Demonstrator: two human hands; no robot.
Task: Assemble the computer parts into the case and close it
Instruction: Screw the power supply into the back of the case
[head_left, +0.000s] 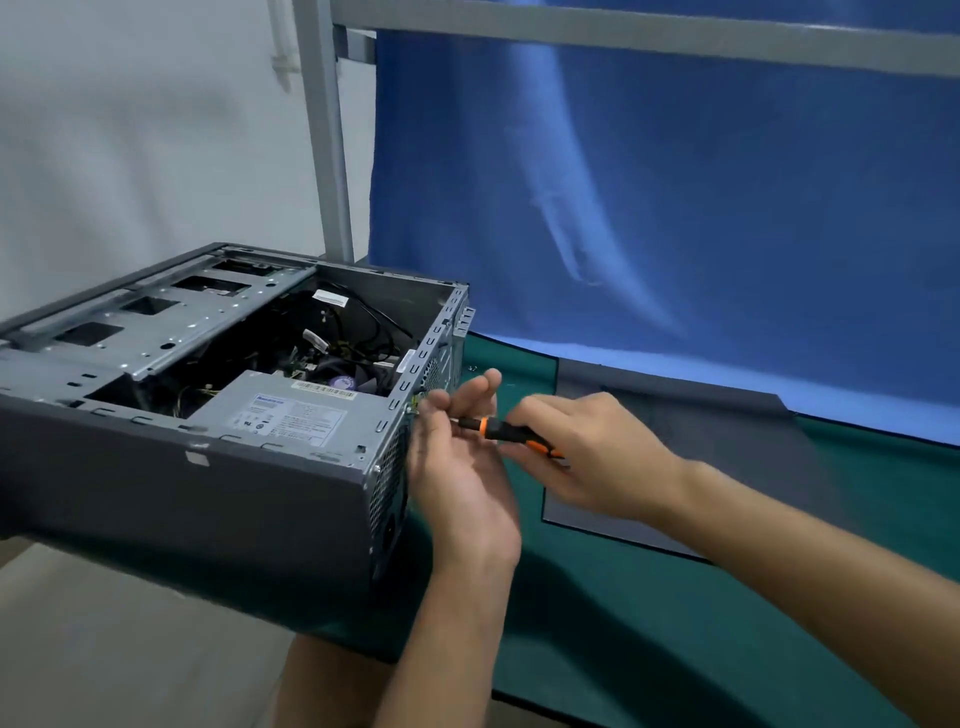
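Orange-black screwdriver (506, 430) gripped in right hand (587, 457), tip at case (208, 467) back. Left hand (457, 467) pinched its shaft. Step looked like fixing power supply (291, 410). Next: turn, keeping tip straight.

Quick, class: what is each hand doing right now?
Left hand: pinches the screwdriver shaft near the case.
Right hand: grips the screwdriver handle.
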